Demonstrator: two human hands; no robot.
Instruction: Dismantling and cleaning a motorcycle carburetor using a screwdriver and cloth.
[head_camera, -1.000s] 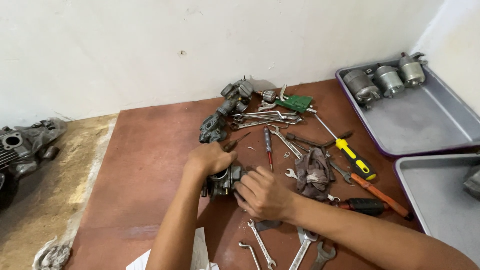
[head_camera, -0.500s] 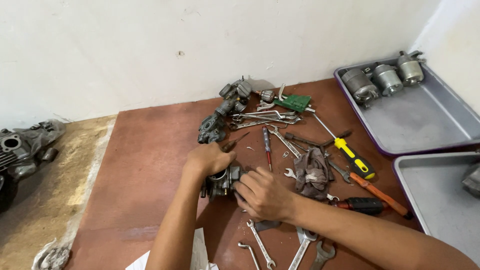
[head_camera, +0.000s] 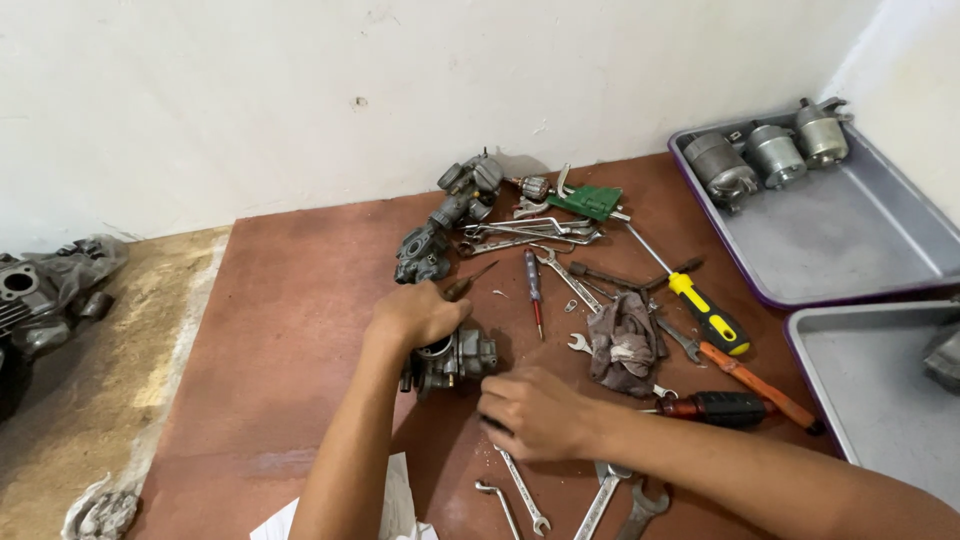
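Observation:
A small grey metal carburettor (head_camera: 462, 358) sits on the red-brown mat (head_camera: 290, 300). My left hand (head_camera: 418, 316) grips it from above at its left side. A dark pointed tool tip (head_camera: 472, 282) sticks out just past that hand; whether the hand holds it is unclear. My right hand (head_camera: 535, 412) rests palm down on the mat just right of and below the carburettor, a little apart from it, fingers curled. What is under those fingers is hidden. Slim spanners (head_camera: 523, 490) lie just in front of the right hand.
More carburettor bodies (head_camera: 450, 215), spanners, a green circuit board (head_camera: 585, 202), a grey rag (head_camera: 625, 345), and a yellow-handled (head_camera: 708, 312) and an orange-handled screwdriver (head_camera: 755, 385) lie right of the hands. Two metal trays (head_camera: 850, 230) (head_camera: 880, 400) stand at right, one with three cylinders. An engine part (head_camera: 50, 290) lies at left.
My right hand has drawn back from the carburettor, slightly toward me and to the right. My left hand keeps its grip on the carburettor.

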